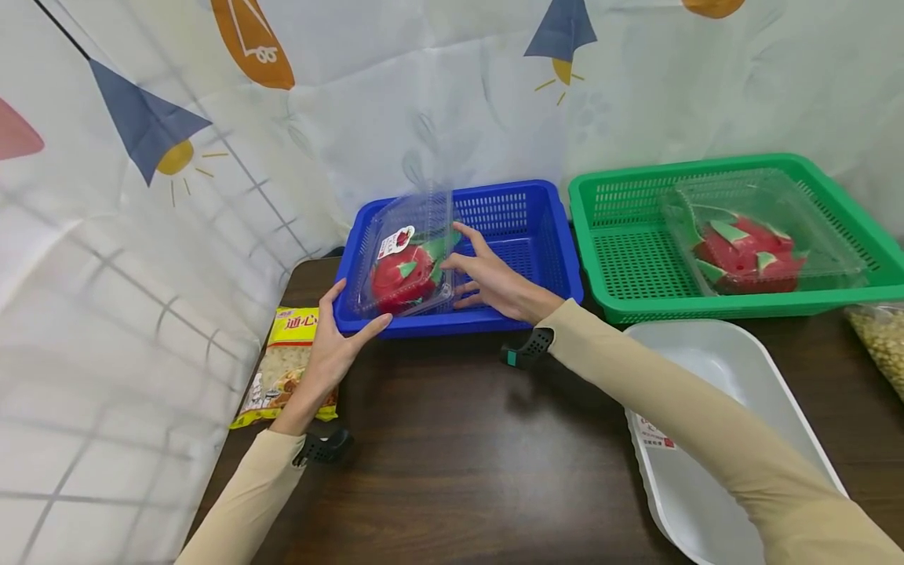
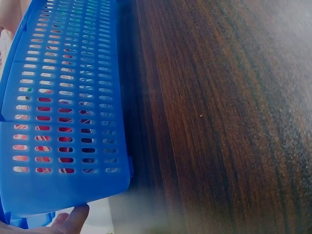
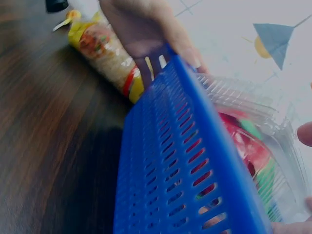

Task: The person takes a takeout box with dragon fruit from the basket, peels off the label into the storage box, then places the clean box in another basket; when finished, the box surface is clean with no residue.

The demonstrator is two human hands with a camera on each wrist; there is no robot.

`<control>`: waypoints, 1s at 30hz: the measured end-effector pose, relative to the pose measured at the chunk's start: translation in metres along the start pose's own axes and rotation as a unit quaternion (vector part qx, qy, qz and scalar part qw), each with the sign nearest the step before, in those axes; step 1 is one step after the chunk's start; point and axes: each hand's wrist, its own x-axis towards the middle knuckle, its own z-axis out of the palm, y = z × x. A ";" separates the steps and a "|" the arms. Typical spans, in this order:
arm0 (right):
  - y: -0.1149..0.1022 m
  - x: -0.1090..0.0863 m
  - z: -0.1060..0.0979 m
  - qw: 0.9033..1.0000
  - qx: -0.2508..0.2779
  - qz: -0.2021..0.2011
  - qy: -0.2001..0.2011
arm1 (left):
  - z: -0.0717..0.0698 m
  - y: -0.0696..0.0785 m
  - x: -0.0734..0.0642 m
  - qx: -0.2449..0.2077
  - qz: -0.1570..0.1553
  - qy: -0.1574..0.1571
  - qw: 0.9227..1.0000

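Note:
A clear plastic clamshell box [image 1: 441, 216] with a red and green dragon fruit [image 1: 404, 276] inside sits tilted in the left part of the blue basket [image 1: 510, 320]. My left hand [image 1: 330, 345] holds the front left corner of this basket, thumb over the rim and fingers along the outer side. In the left wrist view only some fingers [image 2: 75, 219] show beneath the basket wall. At the right side of the box is my right hand [image 1: 490, 275], its fingers spread and bent near the box edge. Whether every fingertip touches the plastic is unclear.
A green basket [image 1: 628, 306] to the right holds another boxed dragon fruit [image 1: 749, 251]. The white tray [image 1: 678, 345] lies partly under my right forearm. A yellow food bag [image 1: 282, 373] is beside my left hand; another bag [image 1: 883, 337] lies far right. Patterned curtain [image 1: 395, 102] hangs behind.

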 end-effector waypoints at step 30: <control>0.005 0.006 0.010 0.993 -0.117 -0.020 0.011 | 0.003 0.003 -0.003 -0.004 0.003 0.005 1.000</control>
